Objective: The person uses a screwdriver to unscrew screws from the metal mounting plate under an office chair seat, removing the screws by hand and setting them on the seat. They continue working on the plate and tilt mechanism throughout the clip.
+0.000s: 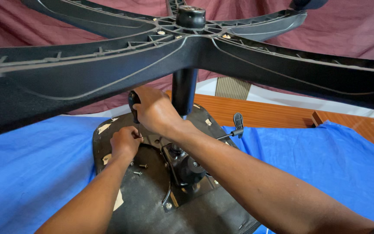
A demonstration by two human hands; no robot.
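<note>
An office chair lies upside down on a blue cloth. Its black star base (109, 65) spreads across the top of the view, on a black gas column (184, 89). My right hand (152, 110) is shut on a black screwdriver handle (133, 100), held upright over the underside of the seat (148, 203). My left hand (125, 142) is pinched at the tool's tip, by the metal mechanism plate (182, 173). What the fingers hold is hidden. Two loose screws (140, 169) lie on the seat just below my left hand.
A black adjustment lever (237, 125) sticks out to the right of the mechanism. The blue cloth (325, 160) covers a wooden table (273, 113). A maroon curtain (347, 30) hangs behind. Torn patches show at the seat's edge.
</note>
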